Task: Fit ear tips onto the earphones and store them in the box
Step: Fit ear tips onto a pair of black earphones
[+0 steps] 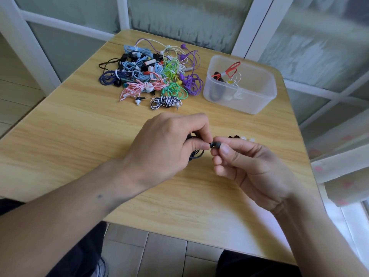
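Meanwhile, the left hand [169, 142] is gripping dark earphones [194, 153] while the right hand [245, 164] is pinching a black ear tip [215, 145] mid-table [79, 136]; the box [239, 84] is sitting near the far right corner.

A light wooden table [79, 124] is lying under the grip and spreading out on every side of it, its grain running across. Well beyond the grip, past the table's far edge, frosted glass panels [179, 19] are standing in white frames [257, 25]. To the right of the grip, off the table's edge, a pale curtain [339, 156] with blurred pink marks is hanging. Nearer than the grip, below the table's near edge, a grey tiled floor [159, 252] is showing between dark trousers [249, 264]. Near-left of the grip, part of a shoe [102, 266] is peeking out at the bottom edge.
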The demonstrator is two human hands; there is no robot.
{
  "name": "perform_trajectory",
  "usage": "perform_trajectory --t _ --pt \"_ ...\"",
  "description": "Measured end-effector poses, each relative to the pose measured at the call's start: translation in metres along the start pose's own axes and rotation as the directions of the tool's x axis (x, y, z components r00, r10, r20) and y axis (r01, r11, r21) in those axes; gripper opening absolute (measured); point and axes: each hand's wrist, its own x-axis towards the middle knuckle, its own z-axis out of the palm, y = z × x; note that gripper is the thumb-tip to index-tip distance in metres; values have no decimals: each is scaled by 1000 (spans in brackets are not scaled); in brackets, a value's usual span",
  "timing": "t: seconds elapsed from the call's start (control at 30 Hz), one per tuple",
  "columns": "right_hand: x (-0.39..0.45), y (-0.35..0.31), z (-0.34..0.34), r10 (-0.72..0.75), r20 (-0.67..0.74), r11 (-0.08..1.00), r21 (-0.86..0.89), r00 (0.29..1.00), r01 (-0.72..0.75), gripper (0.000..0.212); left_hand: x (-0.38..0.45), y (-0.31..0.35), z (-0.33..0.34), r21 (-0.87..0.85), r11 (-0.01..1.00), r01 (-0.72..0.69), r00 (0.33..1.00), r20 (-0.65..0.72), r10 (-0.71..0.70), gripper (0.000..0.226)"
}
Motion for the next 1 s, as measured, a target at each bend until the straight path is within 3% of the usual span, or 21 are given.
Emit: perform_trajectory --t 0.33,0.6,0.8,1.0 --pt "-2 4 2 69 -4 996 58 998 -68 22 -1 -1 4 -33 997 -67 998 -6 67 11" --pt "-3 3 2 92 11 995 45 996 -92 16 0 -2 4 -199 977 71 997 19 -69 6" --pt "-3 4 -2 -121 8 987 -108 993 121 14 1 2 4 -324 919 225 974 116 -197 19" --pt "-7 0 -4 -329 27 853 -420 944 309 8 3 5 4 -362 858 365 930 192 -314 26"
